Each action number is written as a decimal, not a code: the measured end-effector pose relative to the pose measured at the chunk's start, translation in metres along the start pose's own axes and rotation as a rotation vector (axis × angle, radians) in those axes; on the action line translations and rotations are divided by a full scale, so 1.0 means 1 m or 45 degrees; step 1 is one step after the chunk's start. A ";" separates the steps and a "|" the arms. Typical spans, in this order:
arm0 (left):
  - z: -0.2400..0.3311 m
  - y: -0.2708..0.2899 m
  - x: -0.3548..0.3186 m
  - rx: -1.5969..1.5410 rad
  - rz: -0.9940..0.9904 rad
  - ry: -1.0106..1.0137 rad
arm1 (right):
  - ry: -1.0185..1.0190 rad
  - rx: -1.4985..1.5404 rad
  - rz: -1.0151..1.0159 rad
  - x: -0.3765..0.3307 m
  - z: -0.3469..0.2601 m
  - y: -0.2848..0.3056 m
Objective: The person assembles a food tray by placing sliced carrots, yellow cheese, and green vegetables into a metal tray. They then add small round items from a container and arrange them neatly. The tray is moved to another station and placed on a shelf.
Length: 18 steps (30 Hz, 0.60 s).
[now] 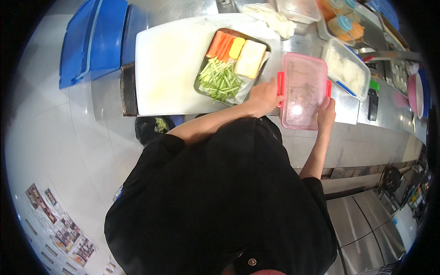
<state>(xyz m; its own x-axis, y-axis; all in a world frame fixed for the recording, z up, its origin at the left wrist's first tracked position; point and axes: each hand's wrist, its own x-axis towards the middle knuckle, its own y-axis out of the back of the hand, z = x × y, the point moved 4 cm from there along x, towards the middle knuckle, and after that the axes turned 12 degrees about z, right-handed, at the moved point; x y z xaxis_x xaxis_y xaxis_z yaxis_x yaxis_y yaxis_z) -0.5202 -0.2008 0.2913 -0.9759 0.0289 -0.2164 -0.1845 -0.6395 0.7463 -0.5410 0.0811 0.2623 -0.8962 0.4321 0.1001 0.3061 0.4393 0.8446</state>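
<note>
A clear plastic container with a pink-clipped lid [304, 89] lies on the steel counter in front of me. My left hand [264, 96] grips its left side by the pink clip. My right hand [326, 113] holds its lower right corner. Left of it a metal tray [200, 73] holds green vegetable strips, orange sticks, a yellow piece and a pale block. The tray rests on a large white cutting board [167, 64].
A clear tub of white rice [346, 68] sits right of the container. More lidded tubs [341, 18] and a white cloth [272, 18] stand at the back. Blue bins [91, 39] are on the floor at left. A pink bowl [414, 94] is at far right.
</note>
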 end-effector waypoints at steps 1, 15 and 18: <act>0.003 -0.002 -0.002 -0.017 -0.061 -0.052 | -0.045 0.084 -0.008 -0.003 -0.001 -0.002; -0.001 -0.033 -0.016 -0.437 -0.323 0.039 | -0.348 0.154 -0.301 -0.016 0.018 0.002; -0.004 -0.038 -0.026 -0.423 -0.506 -0.016 | -0.421 0.256 -0.329 -0.044 0.030 0.012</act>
<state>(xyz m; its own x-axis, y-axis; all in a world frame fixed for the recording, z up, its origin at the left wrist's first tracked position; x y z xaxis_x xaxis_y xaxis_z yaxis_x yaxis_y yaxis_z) -0.4874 -0.1807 0.2659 -0.8397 0.3275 -0.4332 -0.4963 -0.7867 0.3672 -0.4878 0.0911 0.2525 -0.8109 0.5018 -0.3011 0.1715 0.6956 0.6977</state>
